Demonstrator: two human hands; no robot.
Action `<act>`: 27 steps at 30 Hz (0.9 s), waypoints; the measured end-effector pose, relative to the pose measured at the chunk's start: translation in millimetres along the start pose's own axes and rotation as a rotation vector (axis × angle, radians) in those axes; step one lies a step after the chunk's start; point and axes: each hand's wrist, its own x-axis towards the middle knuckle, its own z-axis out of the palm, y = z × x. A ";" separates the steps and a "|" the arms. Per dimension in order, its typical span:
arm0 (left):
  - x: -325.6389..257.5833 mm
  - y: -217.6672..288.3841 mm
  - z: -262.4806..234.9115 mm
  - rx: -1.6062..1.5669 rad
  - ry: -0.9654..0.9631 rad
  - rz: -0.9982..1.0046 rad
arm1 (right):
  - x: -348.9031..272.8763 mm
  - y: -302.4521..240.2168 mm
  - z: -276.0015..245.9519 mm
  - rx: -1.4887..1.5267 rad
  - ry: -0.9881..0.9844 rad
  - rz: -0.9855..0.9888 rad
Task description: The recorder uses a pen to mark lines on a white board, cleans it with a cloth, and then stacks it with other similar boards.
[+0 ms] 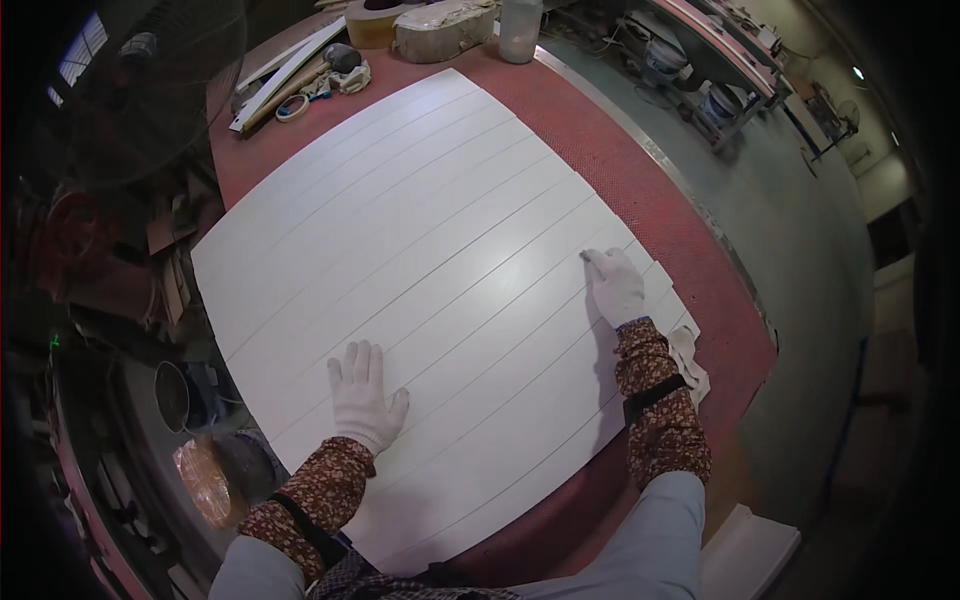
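Several long white panels [450, 240] lie side by side on a red table, with thin dark seams between them. My left hand [366, 397], in a white knit glove, rests flat on the panels at the near left, its fingers spread. Further right, my gloved right hand [615, 286] is closed, fingertips drawn together over a seam near the panels' right ends. Whatever it may hold is too small to make out; its fingertips look grey. Beside my right wrist, a crumpled white cloth [688, 362] lies at the panels' edge.
The red table [590, 130] shows along the right and far sides. At its far end are wooden strips [290, 75], a tape roll [292, 108], a wrapped block [445, 30] and a translucent bottle [519, 30]. A metal bucket [185, 395] stands off the left side.
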 end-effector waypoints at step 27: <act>1.4 -3.7 -9.0 -0.012 -0.008 -0.004 | 114.3 -22.8 24.0 -0.018 -0.065 -0.018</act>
